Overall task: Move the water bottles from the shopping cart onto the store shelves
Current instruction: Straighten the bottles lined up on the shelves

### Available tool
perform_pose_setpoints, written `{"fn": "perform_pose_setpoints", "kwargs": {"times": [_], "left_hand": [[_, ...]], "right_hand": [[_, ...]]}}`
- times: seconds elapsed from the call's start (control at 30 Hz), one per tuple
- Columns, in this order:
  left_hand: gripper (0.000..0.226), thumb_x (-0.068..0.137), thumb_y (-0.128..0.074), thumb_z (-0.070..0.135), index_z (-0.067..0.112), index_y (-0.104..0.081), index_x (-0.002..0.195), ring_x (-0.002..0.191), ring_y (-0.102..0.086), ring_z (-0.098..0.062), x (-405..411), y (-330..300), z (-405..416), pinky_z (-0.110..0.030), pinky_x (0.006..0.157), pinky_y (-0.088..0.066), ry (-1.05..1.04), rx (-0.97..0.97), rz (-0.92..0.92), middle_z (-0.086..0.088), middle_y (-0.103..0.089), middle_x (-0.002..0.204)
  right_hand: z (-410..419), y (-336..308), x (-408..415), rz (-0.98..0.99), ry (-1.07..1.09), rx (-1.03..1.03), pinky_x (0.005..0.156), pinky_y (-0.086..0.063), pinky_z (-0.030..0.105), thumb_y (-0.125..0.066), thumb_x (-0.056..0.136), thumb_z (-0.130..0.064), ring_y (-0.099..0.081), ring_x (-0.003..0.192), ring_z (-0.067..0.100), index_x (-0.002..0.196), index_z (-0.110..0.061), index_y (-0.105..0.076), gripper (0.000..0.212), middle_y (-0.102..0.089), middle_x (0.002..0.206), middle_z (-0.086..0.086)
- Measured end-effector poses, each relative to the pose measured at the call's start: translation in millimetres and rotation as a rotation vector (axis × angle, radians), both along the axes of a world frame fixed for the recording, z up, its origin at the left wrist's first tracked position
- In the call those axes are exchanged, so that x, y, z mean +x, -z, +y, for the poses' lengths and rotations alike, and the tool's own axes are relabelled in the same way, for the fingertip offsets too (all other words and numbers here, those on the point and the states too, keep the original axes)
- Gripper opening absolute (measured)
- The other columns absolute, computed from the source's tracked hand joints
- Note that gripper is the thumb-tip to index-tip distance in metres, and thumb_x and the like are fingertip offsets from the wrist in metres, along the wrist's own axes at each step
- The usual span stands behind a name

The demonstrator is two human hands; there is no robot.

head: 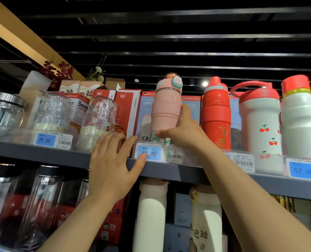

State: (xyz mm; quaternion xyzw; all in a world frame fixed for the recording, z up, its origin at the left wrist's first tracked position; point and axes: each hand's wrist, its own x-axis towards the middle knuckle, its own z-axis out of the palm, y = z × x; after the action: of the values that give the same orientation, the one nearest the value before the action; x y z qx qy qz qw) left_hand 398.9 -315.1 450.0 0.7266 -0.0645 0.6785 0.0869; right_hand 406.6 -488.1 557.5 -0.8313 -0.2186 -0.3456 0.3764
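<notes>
A pink water bottle (166, 108) with a teal-trimmed lid stands upright on the top grey shelf (171, 170). My right hand (184, 130) wraps around its lower right side, thumb across the front. My left hand (113, 166) is spread open in front of the shelf edge, fingertips near the glass mug, thumb by the 49.90 price tag (149, 153). It holds nothing. A red bottle (215, 115), a white cherry-print bottle (260, 122) and another white bottle (302, 120) stand to the right. No shopping cart is visible.
Glass jars and flowered mugs (101, 115) fill the shelf's left part, with red and blue boxes (127, 108) behind. Below stand clear tumblers (40, 200) and cream bottles (151, 211). A dark slatted ceiling hangs overhead.
</notes>
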Motion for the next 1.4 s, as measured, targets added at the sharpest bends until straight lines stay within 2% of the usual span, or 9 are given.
{"fn": "perform_pose_setpoints", "kwargs": {"times": [0.1, 0.43, 0.53, 0.63, 0.83, 0.97, 1.1, 1.3, 1.4], "left_hand": [[0.058, 0.092, -0.033, 0.052, 0.012, -0.064, 0.120, 0.112, -0.051, -0.032, 0.4, -0.2, 0.4, -0.048, 0.105, -0.032, -0.001, -0.001, -0.003, -0.012, -0.060, 0.113], [0.058, 0.092, -0.032, 0.051, 0.010, -0.063, 0.120, 0.113, -0.051, -0.033, -2.6, -0.3, 1.6, -0.046, 0.106, -0.028, -0.031, 0.018, 0.029, -0.014, -0.059, 0.115], [0.060, 0.093, -0.030, 0.052, 0.011, -0.060, 0.124, 0.117, -0.049, -0.033, -3.2, 0.7, 4.1, -0.046, 0.108, -0.027, -0.028, 0.035, 0.067, -0.013, -0.058, 0.119], [0.060, 0.092, -0.031, 0.051, 0.010, -0.059, 0.125, 0.119, -0.048, -0.034, -2.9, 1.0, 4.2, -0.046, 0.108, -0.027, -0.019, 0.037, 0.068, -0.014, -0.058, 0.121], [0.057, 0.092, -0.032, 0.045, 0.012, -0.052, 0.134, 0.133, -0.037, -0.032, -8.8, -8.6, -31.7, -0.049, 0.113, -0.022, 0.053, 0.012, 0.052, -0.013, -0.048, 0.141], [0.048, 0.095, -0.033, 0.035, 0.011, -0.062, 0.125, 0.119, -0.055, -0.032, -1.5, -6.2, -59.8, -0.045, 0.107, -0.031, 0.051, 0.117, -0.009, -0.012, -0.060, 0.129], [0.048, 0.094, -0.034, 0.034, 0.009, -0.065, 0.121, 0.114, -0.058, -0.032, 2.7, -4.7, -58.4, -0.046, 0.104, -0.038, 0.036, 0.095, -0.040, -0.012, -0.064, 0.122], [0.047, 0.094, -0.034, 0.032, 0.009, -0.065, 0.120, 0.112, -0.059, -0.033, 3.4, -4.9, -58.6, -0.048, 0.102, -0.040, 0.036, 0.101, -0.058, -0.012, -0.065, 0.119], [0.047, 0.094, -0.034, 0.032, 0.009, -0.065, 0.120, 0.111, -0.059, -0.033, 3.4, -4.3, -58.1, -0.048, 0.102, -0.040, 0.038, 0.105, -0.069, -0.012, -0.065, 0.117]], "right_hand": [[2.4, 3.8, -1.8, -0.092, 0.061, -0.033, 0.079, -0.048, 0.035, -0.080, 0.071, -0.043, -0.061, 0.100, 0.029, 0.144, -0.024, -0.016, 0.099, -0.060, 0.117, 0.008], [4.7, 8.9, -9.0, -0.225, 0.207, -0.190, 0.074, -0.048, 0.036, -0.069, 0.076, -0.058, -0.061, 0.097, 0.028, 0.151, -0.021, -0.002, 0.107, -0.062, 0.111, 0.007], [-20.7, 8.0, -30.3, -0.474, 0.203, -0.162, 0.067, -0.039, 0.030, -0.065, 0.083, -0.054, -0.053, 0.084, 0.018, 0.150, -0.023, -0.015, 0.089, -0.055, 0.095, -0.002], [-62.6, 6.0, -45.0, -0.658, 0.230, -0.068, 0.071, -0.042, 0.032, -0.063, 0.087, -0.039, -0.056, 0.092, 0.023, 0.138, -0.023, -0.037, 0.060, -0.058, 0.106, 0.001], [-106.9, 6.9, -37.0, -0.202, 0.325, -0.113, 0.074, -0.033, 0.029, -0.069, 0.084, -0.037, -0.054, 0.099, 0.027, 0.143, -0.016, -0.023, 0.077, -0.055, 0.122, 0.011], [-107.2, 1.4, -25.7, -0.004, 0.216, -0.017, 0.086, -0.046, 0.037, -0.073, 0.079, -0.044, -0.058, 0.099, 0.027, 0.146, -0.022, -0.013, 0.092, -0.050, 0.114, 0.006], [-105.0, -7.8, -12.4, 0.129, 0.171, 0.039, 0.088, -0.050, 0.043, -0.083, 0.071, -0.032, -0.059, 0.098, 0.027, 0.137, -0.020, -0.022, 0.090, -0.052, 0.116, 0.007], [-94.3, 4.0, -7.4, -0.112, 0.357, -0.060, 0.076, -0.045, 0.032, -0.081, 0.066, -0.049, -0.061, 0.092, 0.027, 0.136, -0.018, -0.024, 0.096, -0.054, 0.103, 0.001], [-91.9, 7.6, -4.0, -0.120, 0.422, -0.050, 0.074, -0.041, 0.032, -0.079, 0.063, -0.060, -0.061, 0.100, 0.031, 0.140, -0.014, -0.022, 0.106, -0.058, 0.114, 0.006]]}}
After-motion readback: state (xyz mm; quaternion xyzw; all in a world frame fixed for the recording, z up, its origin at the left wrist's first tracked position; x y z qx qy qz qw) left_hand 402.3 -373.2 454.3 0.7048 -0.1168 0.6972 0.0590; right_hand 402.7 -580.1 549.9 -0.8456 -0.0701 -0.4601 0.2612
